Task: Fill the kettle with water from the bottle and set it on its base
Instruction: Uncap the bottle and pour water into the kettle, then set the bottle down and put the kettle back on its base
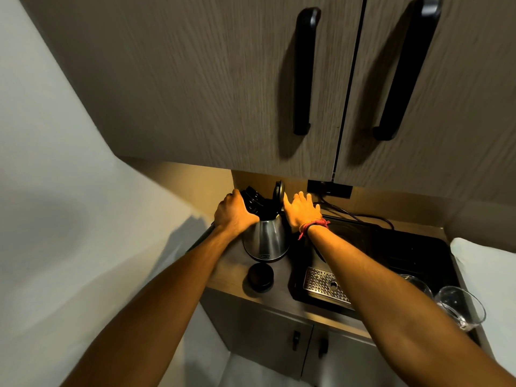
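Note:
A steel kettle [265, 240] with a black handle stands at the left of a small counter, its lid [278, 190] swung up and open. My left hand [234, 213] is closed around the kettle's black handle at the top left. My right hand [301, 209] hovers at the kettle's right, fingers spread, thumb near the raised lid, holding nothing. A red thread band circles the right wrist. Whether the kettle rests on its base is hidden by its body. No bottle is visible.
A round black lid-like object [261, 276] lies in front of the kettle. A black tray [391, 255] with a perforated metal drip plate [325, 284] fills the counter's right; glasses [458, 305] stand at its right end. Wall cabinets [223, 93] hang low overhead. Cables run to a socket [329, 189].

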`<act>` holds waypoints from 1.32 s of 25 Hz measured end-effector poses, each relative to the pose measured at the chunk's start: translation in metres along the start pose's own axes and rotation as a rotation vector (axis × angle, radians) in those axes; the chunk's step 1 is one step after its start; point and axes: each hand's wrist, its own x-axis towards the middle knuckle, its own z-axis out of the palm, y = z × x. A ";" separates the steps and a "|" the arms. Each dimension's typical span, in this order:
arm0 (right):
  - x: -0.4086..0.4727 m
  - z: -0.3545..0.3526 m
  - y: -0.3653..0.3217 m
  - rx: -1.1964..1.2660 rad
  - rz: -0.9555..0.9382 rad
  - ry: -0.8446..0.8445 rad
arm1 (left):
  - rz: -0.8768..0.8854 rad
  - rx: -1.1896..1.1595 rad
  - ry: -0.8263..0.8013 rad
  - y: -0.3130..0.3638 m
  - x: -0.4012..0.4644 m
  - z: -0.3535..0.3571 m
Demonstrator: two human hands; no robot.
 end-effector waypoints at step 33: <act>-0.063 0.112 -0.034 -0.528 -0.929 0.317 | -0.210 -0.696 0.154 -0.094 -0.052 0.025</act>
